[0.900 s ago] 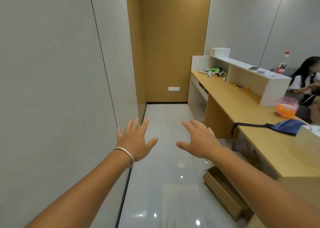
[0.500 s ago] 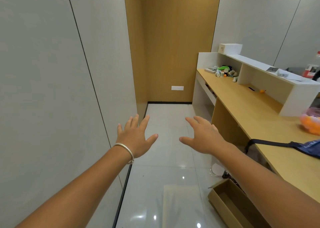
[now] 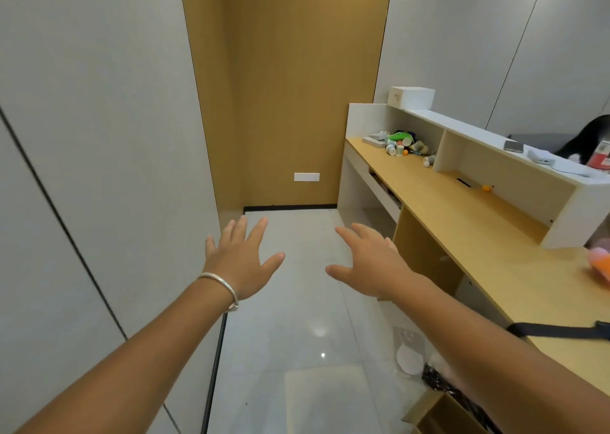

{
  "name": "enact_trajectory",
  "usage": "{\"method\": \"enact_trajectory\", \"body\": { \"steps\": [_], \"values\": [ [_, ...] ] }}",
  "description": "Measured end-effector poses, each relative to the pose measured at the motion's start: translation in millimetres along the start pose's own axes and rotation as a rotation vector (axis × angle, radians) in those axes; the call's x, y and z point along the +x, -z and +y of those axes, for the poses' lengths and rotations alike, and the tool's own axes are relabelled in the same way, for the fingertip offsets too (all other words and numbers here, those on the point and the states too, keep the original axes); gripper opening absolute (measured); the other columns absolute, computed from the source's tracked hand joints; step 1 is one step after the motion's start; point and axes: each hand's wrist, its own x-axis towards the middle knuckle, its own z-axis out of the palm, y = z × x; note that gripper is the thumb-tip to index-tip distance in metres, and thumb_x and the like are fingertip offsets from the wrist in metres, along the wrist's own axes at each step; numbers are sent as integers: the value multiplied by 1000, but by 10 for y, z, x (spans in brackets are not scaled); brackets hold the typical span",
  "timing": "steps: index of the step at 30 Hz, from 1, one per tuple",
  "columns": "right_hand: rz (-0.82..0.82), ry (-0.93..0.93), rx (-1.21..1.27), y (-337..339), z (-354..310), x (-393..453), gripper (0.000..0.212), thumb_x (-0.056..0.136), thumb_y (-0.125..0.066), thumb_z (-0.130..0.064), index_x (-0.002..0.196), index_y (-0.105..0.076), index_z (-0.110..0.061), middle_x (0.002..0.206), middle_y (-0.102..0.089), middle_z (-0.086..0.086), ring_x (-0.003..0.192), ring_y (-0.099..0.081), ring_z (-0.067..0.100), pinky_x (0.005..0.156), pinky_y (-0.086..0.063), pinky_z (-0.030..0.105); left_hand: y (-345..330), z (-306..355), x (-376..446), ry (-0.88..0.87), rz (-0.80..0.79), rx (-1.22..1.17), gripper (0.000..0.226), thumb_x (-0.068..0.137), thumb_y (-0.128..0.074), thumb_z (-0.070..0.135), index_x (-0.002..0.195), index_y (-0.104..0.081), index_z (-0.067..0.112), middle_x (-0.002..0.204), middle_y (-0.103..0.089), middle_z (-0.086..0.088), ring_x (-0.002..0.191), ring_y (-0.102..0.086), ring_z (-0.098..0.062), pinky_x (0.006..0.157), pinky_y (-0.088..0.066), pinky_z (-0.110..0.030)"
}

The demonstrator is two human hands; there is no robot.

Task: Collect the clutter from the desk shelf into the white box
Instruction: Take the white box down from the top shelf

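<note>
A white box (image 3: 412, 97) stands on top of the white desk shelf (image 3: 462, 125) at the far end of the wooden desk (image 3: 462, 215). Under the shelf lies a heap of clutter (image 3: 401, 144): small cups, a green thing, a flat grey item. A lone cup (image 3: 428, 161) lies a little nearer, and an orange ball (image 3: 486, 188) sits in the nearer compartment. My left hand (image 3: 242, 262), with a silver bracelet, and my right hand (image 3: 369, 262) are held out over the floor, fingers spread, holding nothing, well short of the clutter.
A grey wall runs along the left, a wooden panel wall closes the far end. A phone (image 3: 513, 145) and papers lie on the shelf top. A pink-orange item (image 3: 600, 265) and a black strap (image 3: 558, 329) are on the near desk. A cardboard box (image 3: 442, 414) sits on the floor.
The view has advanced down the aisle toward the far end of the desk; shelf and clutter look closer. Both hands stay spread and empty in front of me.
</note>
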Motion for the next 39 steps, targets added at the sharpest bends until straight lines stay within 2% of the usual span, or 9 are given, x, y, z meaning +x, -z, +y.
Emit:
{"method": "enact_trajectory", "body": {
  "steps": [12, 22, 26, 31, 36, 39],
  "values": [
    [-16, -3, 25, -426, 216, 2225, 79, 84, -53, -64, 148, -18, -36, 159, -18, -2, 145, -16, 23, 115, -14, 56, -554, -469, 2034, 0, -52, 21, 75, 86, -27, 71, 149, -1, 39, 160, 0, -1, 147, 3, -21, 114, -2, -55],
    [114, 105, -27, -498, 981, 4479, 71, 86, -51, -60, 147, -25, -33, 155, -26, -1, 144, -18, 20, 114, -16, 54, -963, -350, 4216, 21, 32, 144, 73, 86, -24, 71, 148, -2, 39, 160, -6, -2, 147, 2, -22, 114, -3, -58],
    [145, 126, 11, -564, 1103, 5250, 71, 88, -50, -58, 148, -25, -30, 157, -23, 1, 145, -13, 20, 115, -11, 53, -1148, -383, 4966, 59, 45, 150, 74, 84, -24, 72, 148, -5, 39, 160, -8, -4, 147, -1, -24, 114, -4, -58],
    [186, 150, 22, -773, 1189, 6186, 68, 88, -48, -60, 146, -29, -30, 155, -26, 1, 145, -15, 19, 115, -11, 52, -1429, -495, 5900, 63, 24, 136, 75, 84, -22, 72, 149, -4, 39, 160, -7, -3, 147, 1, -23, 115, -2, -57],
    [235, 102, -4, -973, 1324, 7305, 64, 88, -48, -60, 143, -34, -31, 152, -32, -2, 142, -22, 18, 115, -13, 53, -1752, -742, 7066, 17, 50, 100, 74, 85, -22, 72, 148, -3, 39, 160, -6, -3, 147, 2, -22, 115, -2, -57],
    [211, 63, -18, -1040, 1336, 7972, 63, 89, -47, -61, 143, -34, -31, 153, -31, -2, 143, -22, 19, 115, -11, 53, -1847, -957, 7770, -8, 74, 84, 74, 86, -23, 71, 149, -5, 38, 160, -7, -4, 147, 2, -22, 115, -2, -57]
  ]
}}
